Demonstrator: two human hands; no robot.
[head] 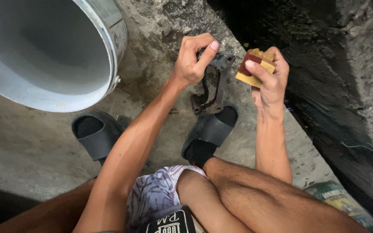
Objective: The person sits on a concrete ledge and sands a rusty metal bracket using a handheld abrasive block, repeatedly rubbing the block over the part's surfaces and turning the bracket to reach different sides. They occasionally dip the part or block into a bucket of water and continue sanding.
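Note:
My left hand (193, 60) grips the top of a dark, rusty metal bracket (212, 86) and holds it upright above the concrete floor. My right hand (269, 80) holds a yellow sponge block with a dark red scouring face (255, 67), just to the right of the bracket and close to it. The sponge and the bracket look slightly apart. My bare legs fill the lower part of the view.
A large pale bucket (109, 47) stands at the upper left. Two black slippers (96, 133) (210, 131) are on the grey concrete floor (31, 151). A dark wet gutter (324, 64) runs along the right. A green packet (337, 196) lies at the lower right.

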